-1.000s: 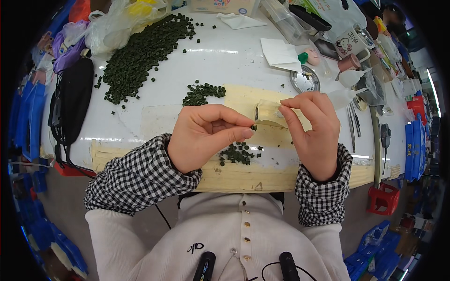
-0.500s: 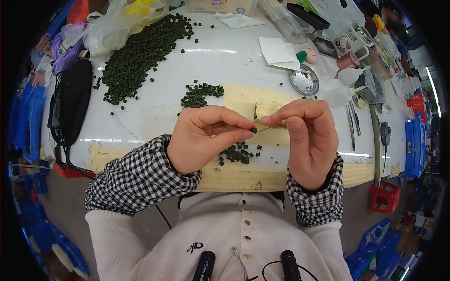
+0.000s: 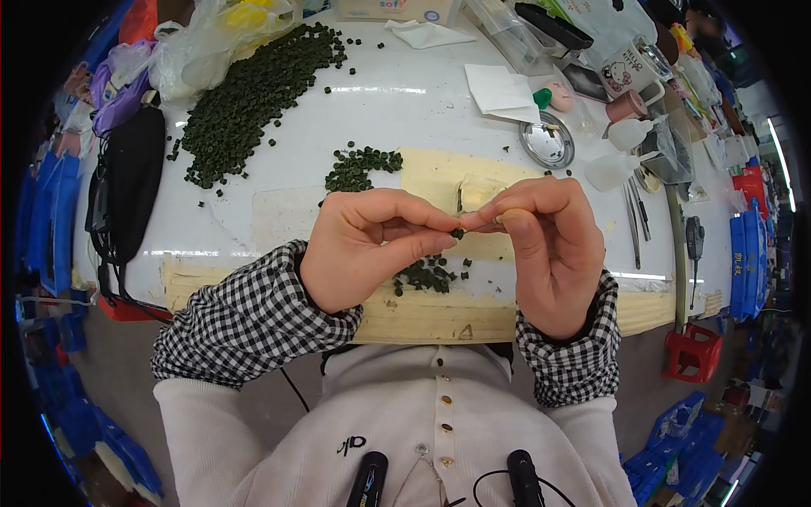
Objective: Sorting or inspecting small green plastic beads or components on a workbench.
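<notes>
your left hand (image 3: 363, 245) sits at the centre of the frame, fingers curled, thumb and forefinger pinched on a small dark green bead (image 3: 456, 232). your right hand (image 3: 545, 249) meets it from the right, its thumb and forefinger tips pressed against the same bead, so the bead is grasped between both hands, raised above the tabletop (image 3: 405, 110). whether the right hand also holds a thread or needle cannot be told; something thin and pale shows at its fingertips but is too small to make out.

directly below the hands, a small cluster of green beads (image 3: 427, 275) lies on the tabletop, near the lower wooden strip (image 3: 431, 317) along the near edge. a second small cluster (image 3: 359, 167) lies above the left hand, just left of a pale wooden board (image 3: 439, 173). a large spread of green beads (image 3: 249, 93) runs diagonally across the upper left of the frame, next to a crumpled plastic bag (image 3: 215, 42).

a black bag (image 3: 127, 190) rests at the left edge of the tabletop. in the upper right, a round metal lid (image 3: 547, 141) lies beside folded white paper (image 3: 503, 89), with a white mug (image 3: 629, 63) and a small white squeeze bottle (image 3: 612, 169) near it. tweezers (image 3: 635, 211) lie at the right, well apart from your hands.

both sleeves are black-and-white check under a white garment.
</notes>
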`<state>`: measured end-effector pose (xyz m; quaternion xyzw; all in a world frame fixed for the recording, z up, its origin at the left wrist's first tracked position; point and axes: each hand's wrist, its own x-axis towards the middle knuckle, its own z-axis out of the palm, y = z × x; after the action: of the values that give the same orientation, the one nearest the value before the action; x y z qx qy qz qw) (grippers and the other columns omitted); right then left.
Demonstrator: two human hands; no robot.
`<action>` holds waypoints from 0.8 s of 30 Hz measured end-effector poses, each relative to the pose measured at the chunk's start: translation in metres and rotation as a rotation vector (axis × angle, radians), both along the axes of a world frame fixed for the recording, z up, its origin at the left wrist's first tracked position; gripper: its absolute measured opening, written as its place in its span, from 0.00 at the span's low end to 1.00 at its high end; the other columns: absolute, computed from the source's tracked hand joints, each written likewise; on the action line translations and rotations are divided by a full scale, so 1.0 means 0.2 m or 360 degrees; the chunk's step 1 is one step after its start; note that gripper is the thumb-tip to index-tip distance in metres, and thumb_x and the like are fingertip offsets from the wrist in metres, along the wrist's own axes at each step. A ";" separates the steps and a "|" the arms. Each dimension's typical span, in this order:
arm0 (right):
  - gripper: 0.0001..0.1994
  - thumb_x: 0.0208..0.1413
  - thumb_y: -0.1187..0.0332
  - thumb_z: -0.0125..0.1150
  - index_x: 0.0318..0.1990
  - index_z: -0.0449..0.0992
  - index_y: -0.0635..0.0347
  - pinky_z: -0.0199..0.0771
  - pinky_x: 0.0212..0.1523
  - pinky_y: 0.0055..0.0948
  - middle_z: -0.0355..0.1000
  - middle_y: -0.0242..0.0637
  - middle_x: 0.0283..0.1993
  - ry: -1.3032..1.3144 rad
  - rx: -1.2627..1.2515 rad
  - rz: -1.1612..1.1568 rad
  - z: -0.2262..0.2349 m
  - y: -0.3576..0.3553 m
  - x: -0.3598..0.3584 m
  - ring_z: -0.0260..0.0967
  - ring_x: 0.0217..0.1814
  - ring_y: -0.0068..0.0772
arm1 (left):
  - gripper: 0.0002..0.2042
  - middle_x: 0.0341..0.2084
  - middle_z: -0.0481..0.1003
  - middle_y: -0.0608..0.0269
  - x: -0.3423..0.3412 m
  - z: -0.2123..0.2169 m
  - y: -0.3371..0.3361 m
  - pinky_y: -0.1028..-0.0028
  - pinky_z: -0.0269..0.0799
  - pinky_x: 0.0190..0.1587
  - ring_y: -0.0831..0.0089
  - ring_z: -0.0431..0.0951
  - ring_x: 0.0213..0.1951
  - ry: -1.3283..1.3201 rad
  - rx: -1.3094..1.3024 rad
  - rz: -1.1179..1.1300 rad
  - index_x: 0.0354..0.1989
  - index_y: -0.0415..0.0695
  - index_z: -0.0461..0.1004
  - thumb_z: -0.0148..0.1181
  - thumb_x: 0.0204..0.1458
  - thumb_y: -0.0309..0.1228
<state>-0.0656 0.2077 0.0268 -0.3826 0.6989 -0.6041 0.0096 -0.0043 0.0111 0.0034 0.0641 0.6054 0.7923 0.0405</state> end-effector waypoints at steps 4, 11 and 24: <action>0.05 0.64 0.74 0.50 0.40 0.67 0.69 0.76 0.43 0.23 0.72 0.40 0.36 -0.0061 -0.0094 -0.0026 0.00 0.00 0.00 0.76 0.40 0.27 | 0.09 0.39 0.78 0.51 0.00 -0.01 -0.01 0.74 0.77 0.49 0.70 0.79 0.43 0.0001 -0.0009 0.0011 0.41 0.31 0.75 0.57 0.52 0.13; 0.04 0.60 0.75 0.56 0.36 0.70 0.67 0.74 0.39 0.25 0.72 0.38 0.33 0.0259 0.0054 -0.0646 -0.01 0.06 -0.05 0.74 0.36 0.27 | 0.08 0.37 0.79 0.52 0.00 -0.01 -0.01 0.75 0.77 0.46 0.72 0.80 0.40 -0.0021 -0.0018 0.0051 0.41 0.31 0.75 0.59 0.52 0.15; 0.11 0.48 0.80 0.65 0.41 0.77 0.64 0.69 0.35 0.32 0.71 0.40 0.35 0.0840 0.0549 -0.0758 -0.01 0.04 -0.06 0.69 0.37 0.40 | 0.06 0.34 0.79 0.52 -0.01 -0.01 -0.01 0.74 0.78 0.43 0.73 0.80 0.37 -0.0061 0.0058 0.0127 0.39 0.33 0.75 0.59 0.53 0.17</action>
<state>-0.0769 0.2166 0.0243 -0.3447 0.8379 -0.3439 -0.2467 -0.0055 0.0084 0.0009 0.0256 0.5921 0.8052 0.0194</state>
